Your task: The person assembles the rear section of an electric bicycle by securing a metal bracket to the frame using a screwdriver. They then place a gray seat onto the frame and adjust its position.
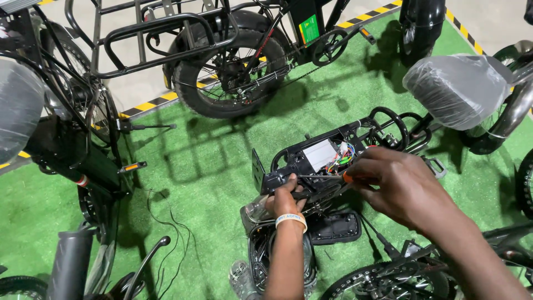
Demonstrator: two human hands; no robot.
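My right hand (401,186) grips a screwdriver (325,178) with an orange collar, its thin shaft pointing left along a black bike frame (311,161). My left hand (286,197), with a white wristband, pinches the frame just below the shaft's tip. An open compartment in the frame shows a silver controller box (321,154) and a bundle of coloured wires (343,154). A black cover panel (334,226) lies on the green turf below my hands.
Several black bikes stand around: a fat rear wheel (230,69) with a cargo rack behind, a plastic-wrapped seat (458,89) at right, another wrapped seat (19,105) at left. A pedal (132,166) sticks out at left. Loose cables (166,228) trail over the turf (211,166).
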